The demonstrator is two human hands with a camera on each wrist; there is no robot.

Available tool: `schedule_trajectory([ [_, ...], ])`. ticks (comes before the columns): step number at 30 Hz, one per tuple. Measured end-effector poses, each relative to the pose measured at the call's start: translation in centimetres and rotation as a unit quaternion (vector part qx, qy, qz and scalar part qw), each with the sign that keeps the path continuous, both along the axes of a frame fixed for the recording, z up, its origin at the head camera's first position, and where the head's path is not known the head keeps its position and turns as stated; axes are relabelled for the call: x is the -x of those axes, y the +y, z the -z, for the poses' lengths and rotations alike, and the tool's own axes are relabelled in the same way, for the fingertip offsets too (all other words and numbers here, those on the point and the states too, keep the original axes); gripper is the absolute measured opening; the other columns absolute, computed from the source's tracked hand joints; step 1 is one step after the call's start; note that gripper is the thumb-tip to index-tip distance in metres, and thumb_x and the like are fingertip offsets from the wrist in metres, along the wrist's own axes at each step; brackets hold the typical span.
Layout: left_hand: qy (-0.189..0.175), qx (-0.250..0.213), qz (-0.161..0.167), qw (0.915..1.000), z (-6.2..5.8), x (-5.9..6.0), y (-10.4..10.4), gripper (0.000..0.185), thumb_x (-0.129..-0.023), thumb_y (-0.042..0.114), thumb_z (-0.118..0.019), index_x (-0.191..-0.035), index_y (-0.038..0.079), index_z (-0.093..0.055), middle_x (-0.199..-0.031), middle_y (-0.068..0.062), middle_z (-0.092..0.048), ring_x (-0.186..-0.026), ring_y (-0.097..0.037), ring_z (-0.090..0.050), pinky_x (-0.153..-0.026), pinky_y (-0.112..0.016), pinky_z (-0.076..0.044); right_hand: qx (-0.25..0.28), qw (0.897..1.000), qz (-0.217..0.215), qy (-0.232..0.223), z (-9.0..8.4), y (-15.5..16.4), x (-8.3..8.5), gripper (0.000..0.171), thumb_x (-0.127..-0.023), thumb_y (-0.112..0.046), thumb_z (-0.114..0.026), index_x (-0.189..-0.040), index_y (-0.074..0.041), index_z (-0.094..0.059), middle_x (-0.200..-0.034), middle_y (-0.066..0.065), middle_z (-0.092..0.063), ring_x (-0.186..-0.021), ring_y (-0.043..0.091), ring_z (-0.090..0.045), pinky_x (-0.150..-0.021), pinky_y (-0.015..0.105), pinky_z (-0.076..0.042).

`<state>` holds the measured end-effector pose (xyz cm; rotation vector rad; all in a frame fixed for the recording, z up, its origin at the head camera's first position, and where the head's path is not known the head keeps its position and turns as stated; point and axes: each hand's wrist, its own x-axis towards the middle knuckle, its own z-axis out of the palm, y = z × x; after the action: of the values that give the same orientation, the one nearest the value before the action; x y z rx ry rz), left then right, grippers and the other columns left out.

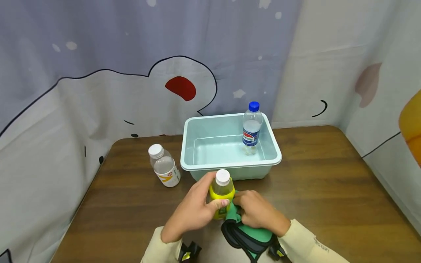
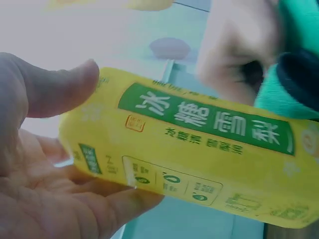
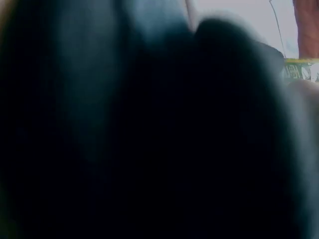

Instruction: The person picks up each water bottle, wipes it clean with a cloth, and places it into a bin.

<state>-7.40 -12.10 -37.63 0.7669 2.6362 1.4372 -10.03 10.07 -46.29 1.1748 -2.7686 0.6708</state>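
Observation:
My left hand (image 1: pixel 194 210) grips a bottle with a white cap and a yellow label (image 1: pixel 222 193), thumb on one side and fingers on the other. The left wrist view shows its label (image 2: pixel 199 154), with white characters on a green band. Just right of the bottle, my right hand (image 1: pixel 258 211) holds a green fabric item with black padded trim (image 1: pixel 258 233); its kind is unclear. Part of this green item (image 2: pixel 291 84) shows close to the bottle in the left wrist view. Dark, blurred material fills most of the right wrist view and hides the right fingers.
A pale green plastic basin (image 1: pixel 213 166) stands behind the hands. Inside it, at the right, is a clear bottle with a blue cap (image 1: pixel 251 126). Left of the basin stands another clear bottle with a white cap (image 1: pixel 166 168) on the wooden table (image 1: pixel 131 212). A printed curtain (image 1: pixel 115 98) hangs behind.

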Motion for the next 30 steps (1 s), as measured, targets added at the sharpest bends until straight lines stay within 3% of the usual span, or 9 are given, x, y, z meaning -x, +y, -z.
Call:
schedule_trajectory([
  [3,-0.023,-0.018,0.016,0.9994,0.1,0.3,-0.4,0.060,-0.092,0.011,-0.078,-0.146,0.013,-0.052,-0.130,-0.003,-0.066,-0.115,-0.018,-0.064,-0.103,-0.039,-0.055,-0.002,1.000,-0.012,0.003,0.3,0.2,-0.5,0.026,-0.071,0.003,-0.069,-0.067,-0.020,-0.057,-0.070,-0.011,-0.050,-0.064,0.002,-0.039,-0.058,0.017,-0.036],
  [6,-0.032,-0.025,0.019,0.9990,0.2,0.3,-1.0,0.060,-0.093,0.010,-0.077,-0.148,0.013,-0.052,-0.135,-0.004,-0.064,-0.121,-0.021,-0.063,-0.108,-0.041,-0.053,0.027,0.999,-0.026,0.016,0.2,0.8,-1.0,0.022,-0.074,0.002,-0.072,-0.073,-0.018,-0.063,-0.073,-0.010,-0.053,-0.067,0.000,-0.042,-0.061,0.016,-0.040],
  [10,-0.019,0.025,-0.004,0.9995,-0.1,0.0,-1.8,0.062,-0.095,0.017,-0.075,-0.152,0.021,-0.051,-0.147,0.001,-0.058,-0.136,-0.021,-0.056,-0.116,-0.050,-0.047,0.099,0.993,-0.035,0.049,-0.7,1.6,-1.6,0.023,-0.075,0.004,-0.074,-0.086,-0.016,-0.073,-0.082,-0.010,-0.061,-0.076,-0.001,-0.051,-0.069,0.016,-0.048],
  [13,-0.012,0.069,-0.015,0.9974,-0.5,-0.2,-2.0,0.065,-0.097,0.023,-0.073,-0.156,0.028,-0.047,-0.150,0.005,-0.054,-0.139,-0.020,-0.053,-0.117,-0.054,-0.045,0.155,0.983,-0.040,0.086,-1.9,1.7,-1.9,0.028,-0.075,0.007,-0.074,-0.092,-0.015,-0.075,-0.088,-0.009,-0.063,-0.080,0.001,-0.055,-0.075,0.016,-0.050],
  [18,-0.015,0.083,-0.016,0.9963,-0.9,-0.5,-1.7,0.066,-0.099,0.032,-0.071,-0.159,0.026,-0.043,-0.148,0.003,-0.058,-0.131,-0.019,-0.059,-0.111,-0.053,-0.050,0.194,0.971,-0.046,0.129,-4.0,1.2,-2.2,0.032,-0.075,0.012,-0.071,-0.095,-0.014,-0.073,-0.089,-0.008,-0.061,-0.082,0.003,-0.055,-0.076,0.014,-0.048],
  [22,-0.026,0.073,-0.042,0.9961,-1.0,-0.6,-1.0,0.069,-0.091,0.044,-0.079,-0.150,0.027,-0.049,-0.138,0.004,-0.062,-0.123,-0.016,-0.062,-0.105,-0.046,-0.054,0.189,0.971,-0.046,0.142,-5.0,0.9,-2.3,0.032,-0.075,0.013,-0.069,-0.094,-0.012,-0.073,-0.088,-0.007,-0.061,-0.081,0.004,-0.054,-0.076,0.015,-0.048],
  [27,-0.007,0.069,-0.065,0.9955,-0.8,-0.3,-0.3,0.067,-0.085,0.046,-0.085,-0.141,0.022,-0.056,-0.121,0.003,-0.069,-0.105,-0.012,-0.066,-0.091,-0.036,-0.058,0.191,0.970,-0.059,0.141,-6.3,1.3,-1.8,0.033,-0.075,0.015,-0.068,-0.094,-0.012,-0.074,-0.090,-0.007,-0.064,-0.082,0.005,-0.058,-0.078,0.016,-0.051],
  [30,-0.005,0.063,-0.038,0.9973,-0.8,0.1,-0.7,0.059,-0.088,0.042,-0.083,-0.137,0.018,-0.060,-0.119,0.000,-0.071,-0.101,-0.013,-0.068,-0.088,-0.033,-0.059,0.195,0.968,-0.075,0.137,-7.1,1.7,-1.3,0.033,-0.076,0.014,-0.068,-0.095,-0.011,-0.074,-0.092,-0.006,-0.066,-0.085,0.007,-0.060,-0.080,0.017,-0.052],
])
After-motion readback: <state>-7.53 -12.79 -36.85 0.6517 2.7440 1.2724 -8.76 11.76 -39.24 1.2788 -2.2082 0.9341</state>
